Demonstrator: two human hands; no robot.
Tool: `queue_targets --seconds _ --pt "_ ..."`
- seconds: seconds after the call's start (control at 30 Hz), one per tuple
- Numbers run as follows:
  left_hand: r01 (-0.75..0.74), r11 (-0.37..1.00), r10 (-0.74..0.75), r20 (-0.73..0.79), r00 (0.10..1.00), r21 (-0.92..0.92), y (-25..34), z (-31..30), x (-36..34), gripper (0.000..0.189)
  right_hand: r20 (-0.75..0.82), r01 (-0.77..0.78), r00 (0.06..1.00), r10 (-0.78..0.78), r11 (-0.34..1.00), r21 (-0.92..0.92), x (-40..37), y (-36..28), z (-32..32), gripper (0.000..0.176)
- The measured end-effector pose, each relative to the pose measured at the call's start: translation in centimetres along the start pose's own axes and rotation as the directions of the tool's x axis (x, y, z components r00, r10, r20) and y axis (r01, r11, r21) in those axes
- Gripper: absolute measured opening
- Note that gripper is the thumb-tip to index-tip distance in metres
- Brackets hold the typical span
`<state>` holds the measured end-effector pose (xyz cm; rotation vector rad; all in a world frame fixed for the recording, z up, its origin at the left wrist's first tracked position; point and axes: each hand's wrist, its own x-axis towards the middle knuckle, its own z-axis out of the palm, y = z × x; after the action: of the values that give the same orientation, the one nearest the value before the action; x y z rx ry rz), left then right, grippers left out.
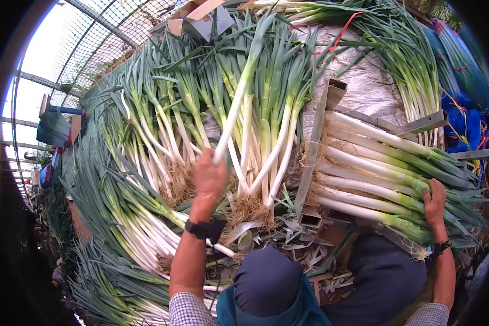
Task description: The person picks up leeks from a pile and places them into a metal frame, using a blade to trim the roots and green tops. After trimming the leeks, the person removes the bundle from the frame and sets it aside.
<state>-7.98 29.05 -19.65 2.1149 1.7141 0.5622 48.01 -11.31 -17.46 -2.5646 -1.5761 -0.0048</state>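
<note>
My left hand [209, 178] is closed around the white lower end of a single leek [236, 106], whose green leaves slant up and slightly right over the pile. Its root end is hidden in my fist. My right hand [434, 204] lies with bent fingers on the green part of a row of leeks [358, 179], partly gripping it. This row sits side by side in a metal frame [311, 157], roots against the left bar and leaves to the right. Loose leeks [263, 144] with bushy roots lie just beyond my left hand.
More leeks [130, 231] are heaped at the left, with others [413, 70] at the back right. A cardboard box [206, 22] stands at the far edge. Trimmed leaves [309, 247] litter the space below the frame. Blue plastic [459, 117] lies at the right.
</note>
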Motion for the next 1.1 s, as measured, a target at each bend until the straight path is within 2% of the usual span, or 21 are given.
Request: queue_targets --seconds 0.03,0.07,0.1,0.17,0.2,0.23,0.27,0.37,0.43,0.53,0.63,0.67,0.77,0.8,0.9,0.93,1.03,1.07,1.1 --pt "0.212 0.966 -0.183 0.186 0.965 -0.151 1.4 0.6 -0.6 0.026 -0.003 -0.003 1.000 0.003 1.000 -0.001 -0.1 0.2 -0.3 0.044" --pt "0.335 0.915 -0.231 0.391 0.891 -0.223 1.7 2.3 -1.4 0.027 -0.012 0.005 1.000 -0.005 1.000 -0.006 -0.2 0.2 -0.3 0.042" --pt "0.462 0.847 -0.242 0.582 0.776 -0.264 1.1 4.6 -2.4 0.028 -0.023 0.013 1.000 -0.014 1.000 -0.013 -0.2 0.2 -0.2 0.041" --pt "0.260 0.946 -0.151 0.445 0.883 -0.194 -0.4 7.9 -4.5 0.030 -0.046 0.024 0.999 -0.024 1.000 -0.008 0.0 0.3 -0.2 0.040" --pt "0.314 0.935 -0.227 0.403 0.886 -0.163 -2.0 8.4 -4.7 0.033 -0.052 0.022 0.998 -0.022 1.000 0.002 0.0 0.0 -0.3 0.039" --pt "0.301 0.952 -0.260 0.368 0.893 -0.057 -2.3 6.7 -4.2 0.034 -0.050 0.016 0.999 -0.016 1.000 0.013 -0.2 -0.3 -0.4 0.038" --pt "0.256 0.965 -0.242 0.197 0.950 -0.051 -6.2 7.4 -4.6 0.034 -0.052 0.002 0.999 0.000 0.999 0.035 -0.2 -0.4 -0.4 0.038" --pt "0.288 0.952 -0.301 0.157 0.941 0.101 -14.4 4.9 -3.6 0.028 -0.075 0.040 0.996 -0.041 0.999 -0.015 -0.1 0.4 0.3 0.039" --pt "0.242 0.970 -0.237 0.198 0.951 -0.004 -13.6 2.6 -3.5 0.027 -0.051 0.025 0.998 -0.024 1.000 0.005 -0.1 0.3 0.1 0.039" --pt "-0.012 0.998 0.008 0.072 0.997 0.056 -7.5 0.9 -3.7 0.028 -0.061 0.038 0.997 -0.039 0.999 -0.022 -0.1 0.8 0.4 0.040" --pt "0.191 0.979 -0.157 0.316 0.936 -0.078 -5.1 2.9 -4.7 0.029 -0.071 0.038 0.997 -0.040 0.999 -0.034 -0.1 1.0 0.7 0.040" --pt "0.159 0.987 -0.147 0.382 0.912 -0.002 -5.4 3.9 -4.9 0.030 -0.066 0.028 0.997 -0.030 0.999 -0.027 -0.2 0.8 0.6 0.040" --pt "0.109 0.992 -0.123 0.374 0.919 0.056 -5.3 5.0 -5.3 0.031 -0.040 0.008 0.999 -0.008 1.000 -0.012 -0.1 0.1 -0.2 0.039" --pt "0.048 0.995 -0.081 0.406 0.910 0.091 -5.2 5.3 -4.8 0.033 -0.030 0.008 1.000 -0.008 1.000 -0.005 0.0 -0.2 -0.3 0.039" --pt "0.157 0.987 -0.130 0.388 0.912 -0.038 -5.2 8.3 -2.8 0.036 -0.038 0.020 0.999 -0.021 0.999 -0.032 0.1 0.1 0.0 0.039" --pt "0.179 0.984 -0.155 0.453 0.878 -0.009 -5.0 9.2 -2.2 0.040 -0.049 0.032 0.998 -0.034 0.999 -0.032 0.0 0.2 0.1 0.039" --pt "0.163 0.986 -0.154 0.403 0.902 0.010 -4.8 11.4 -1.8 0.038 -0.064 0.040 0.997 -0.043 0.998 -0.042 -0.2 0.3 0.1 0.038" --pt "0.216 0.976 -0.201 0.451 0.870 0.019 -5.1 11.0 -1.3 0.039 -0.076 0.043 0.996 -0.045 0.999 -0.025 -0.2 0.2 0.1 0.039" --pt "0.341 0.934 -0.227 0.557 0.799 -0.109 -4.5 8.5 -0.7 0.037 -0.072 0.039 0.997 -0.041 0.999 -0.028 -0.4 0.2 -0.2 0.039"
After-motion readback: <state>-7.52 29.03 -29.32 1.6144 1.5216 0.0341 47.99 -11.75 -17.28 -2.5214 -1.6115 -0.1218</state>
